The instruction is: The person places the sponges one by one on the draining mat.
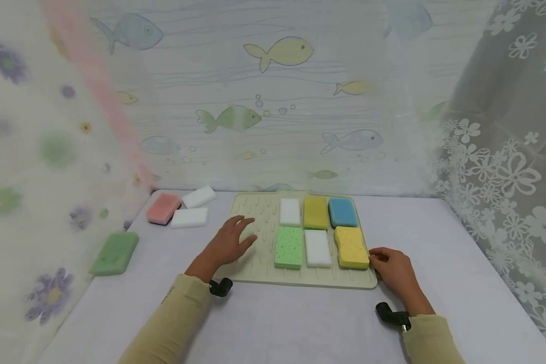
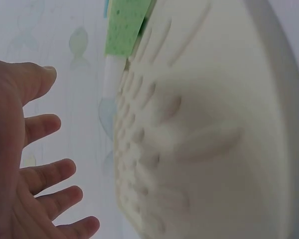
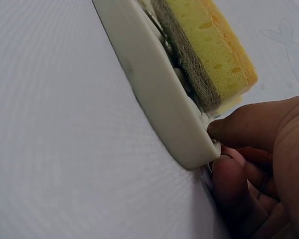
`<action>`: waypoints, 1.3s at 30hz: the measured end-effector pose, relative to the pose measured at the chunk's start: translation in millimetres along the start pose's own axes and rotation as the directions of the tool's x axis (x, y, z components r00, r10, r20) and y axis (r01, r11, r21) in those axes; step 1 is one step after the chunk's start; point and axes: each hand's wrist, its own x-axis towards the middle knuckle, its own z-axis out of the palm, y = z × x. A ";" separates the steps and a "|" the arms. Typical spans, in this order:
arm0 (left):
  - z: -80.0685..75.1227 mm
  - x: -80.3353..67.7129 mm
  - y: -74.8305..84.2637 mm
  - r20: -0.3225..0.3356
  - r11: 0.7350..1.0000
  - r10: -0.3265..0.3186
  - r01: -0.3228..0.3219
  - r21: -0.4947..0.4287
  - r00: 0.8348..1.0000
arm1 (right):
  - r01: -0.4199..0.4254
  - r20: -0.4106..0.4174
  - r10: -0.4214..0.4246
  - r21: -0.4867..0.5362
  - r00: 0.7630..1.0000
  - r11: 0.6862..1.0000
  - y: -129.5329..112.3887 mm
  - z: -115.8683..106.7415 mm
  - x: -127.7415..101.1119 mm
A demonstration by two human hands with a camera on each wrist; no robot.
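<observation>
A cream ribbed mat (image 1: 255, 263) lies flat on the table and carries several sponges: white (image 1: 289, 212), yellow (image 1: 316, 212) and blue (image 1: 343, 212) at the back, green (image 1: 288, 247), white (image 1: 318, 248) and a wavy yellow one (image 1: 351, 247) in front. My left hand (image 1: 234, 240) is open with fingers spread over the mat's bare left part; in the left wrist view the hand (image 2: 30, 169) appears apart from the mat (image 2: 204, 124). My right hand (image 1: 389, 263) pinches the mat's front right corner (image 3: 199, 149), thumb on top and fingers beneath, beside the yellow sponge (image 3: 209, 45).
Off the mat at the back left lie a pink sponge (image 1: 163, 208) and two white sponges (image 1: 199, 196) (image 1: 189, 218). A green sponge (image 1: 115, 253) lies near the left table edge. Curtains close in the left, back and right sides.
</observation>
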 end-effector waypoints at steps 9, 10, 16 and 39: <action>-13.0 4.4 -35.9 -0.050 0.997 -0.071 0.071 -0.001 0.996 | 0.002 -0.016 -0.002 -0.013 1.000 1.000 -0.4 0.8 0.4; -13.6 5.2 -39.8 -0.057 0.997 -0.082 0.082 0.000 0.995 | 0.003 -0.017 -0.003 -0.013 1.000 1.000 -0.3 0.9 0.4; -13.7 11.4 -62.9 -0.080 0.987 -0.155 0.158 0.030 0.985 | -0.007 -0.019 0.007 0.001 1.000 1.000 0.0 0.4 0.0; -27.6 13.8 -116.5 -0.055 0.929 -0.348 0.352 0.117 0.936 | -0.012 -0.009 0.012 0.050 1.000 0.999 1.4 2.8 2.6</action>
